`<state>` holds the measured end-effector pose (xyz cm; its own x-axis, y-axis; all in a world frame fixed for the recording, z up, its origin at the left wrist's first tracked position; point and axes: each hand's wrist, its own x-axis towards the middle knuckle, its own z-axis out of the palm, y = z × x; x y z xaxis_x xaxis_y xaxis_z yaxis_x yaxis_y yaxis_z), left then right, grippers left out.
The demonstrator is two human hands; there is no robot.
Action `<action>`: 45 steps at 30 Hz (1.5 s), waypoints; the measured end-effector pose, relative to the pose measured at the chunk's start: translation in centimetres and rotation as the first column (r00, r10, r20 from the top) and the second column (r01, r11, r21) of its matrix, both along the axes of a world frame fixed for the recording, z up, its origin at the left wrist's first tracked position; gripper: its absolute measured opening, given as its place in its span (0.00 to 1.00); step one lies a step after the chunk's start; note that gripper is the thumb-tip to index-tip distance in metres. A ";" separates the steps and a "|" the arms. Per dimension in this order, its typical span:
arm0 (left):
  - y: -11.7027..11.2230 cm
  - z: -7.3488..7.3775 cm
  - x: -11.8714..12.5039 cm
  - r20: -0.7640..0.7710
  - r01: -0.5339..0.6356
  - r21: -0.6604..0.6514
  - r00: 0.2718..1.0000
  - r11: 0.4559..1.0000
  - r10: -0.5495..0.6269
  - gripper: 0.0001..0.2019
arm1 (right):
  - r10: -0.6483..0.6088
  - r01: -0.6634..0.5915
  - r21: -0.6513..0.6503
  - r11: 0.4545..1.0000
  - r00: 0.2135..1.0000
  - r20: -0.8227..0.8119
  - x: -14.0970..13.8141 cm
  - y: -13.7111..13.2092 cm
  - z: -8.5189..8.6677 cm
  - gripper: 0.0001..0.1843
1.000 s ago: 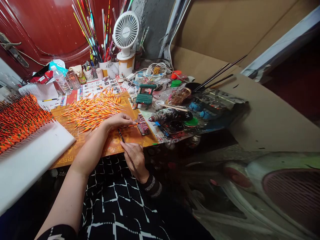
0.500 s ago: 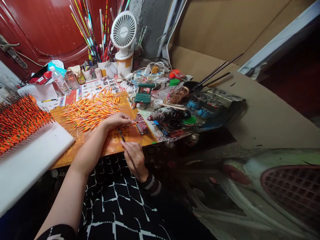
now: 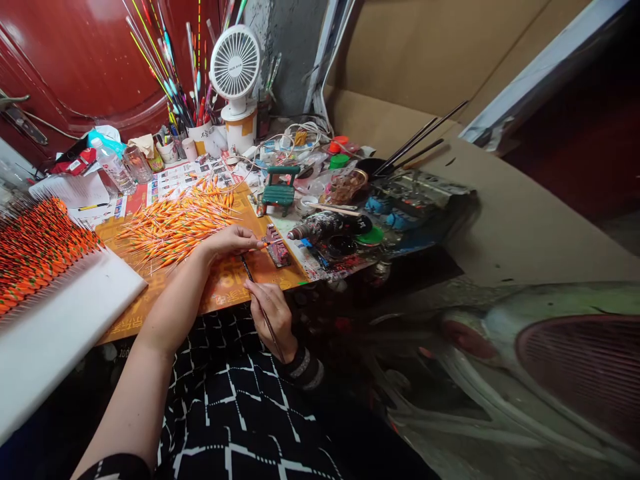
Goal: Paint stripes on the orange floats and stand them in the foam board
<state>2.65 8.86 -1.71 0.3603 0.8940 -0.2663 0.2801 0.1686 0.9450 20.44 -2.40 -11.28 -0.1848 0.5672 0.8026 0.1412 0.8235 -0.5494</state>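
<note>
On the orange board (image 3: 254,219), near its right edge: left hand (image 3: 231,243) pinching a slim orange piece (image 3: 265,245), its far end by the stained block (image 3: 279,249); right hand (image 3: 273,315) pinching a thin dark stick (image 3: 248,269); best, I judge: light fingertip pinch, both wrists steady, loose pile (image 3: 183,223) left undisturbed

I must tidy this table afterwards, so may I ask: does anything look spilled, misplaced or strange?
Two things, perhaps. The small green chair-shaped stand looks oddly toy-like near the drill. Red smears stain the table below the drill, probably spilled paint.
</note>
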 end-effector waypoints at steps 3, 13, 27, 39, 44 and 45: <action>0.0 0.2 0.1 -0.008 -0.002 -0.004 1.000 1.000 0.002 0.24 | 0.007 -0.007 0.000 1.000 1.000 -0.004 0.2 0.1 0.0 0.26; -0.4 1.0 0.2 -0.003 -0.004 -0.038 1.000 0.999 0.003 0.22 | -0.009 0.010 0.036 0.999 1.000 -0.021 1.8 0.9 0.5 0.26; -2.8 5.1 -1.8 -0.073 0.165 -0.018 0.983 0.986 -0.166 0.19 | -0.407 0.324 0.300 0.897 0.870 0.278 5.8 7.1 6.0 0.14; -10.0 1.8 -0.7 0.240 -0.328 0.179 0.929 0.928 0.282 0.20 | -0.089 0.088 0.044 0.995 0.996 0.023 0.8 4.5 6.3 0.09; -13.2 -0.1 0.7 0.306 -0.540 0.253 0.832 0.802 0.463 0.24 | 0.031 -0.032 -0.050 0.998 0.999 -0.031 -1.6 2.3 5.8 0.06; -13.7 -0.5 0.7 0.301 -0.559 0.273 0.823 0.783 0.482 0.24 | 0.050 -0.052 -0.062 0.997 0.998 -0.032 -2.0 1.8 5.7 0.06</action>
<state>3.35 -4.88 -2.20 -0.1751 0.9785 0.1092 0.0376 -0.1042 0.9938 18.40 -0.60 -5.62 -0.1910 0.6068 0.7716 0.0828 0.7932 -0.6033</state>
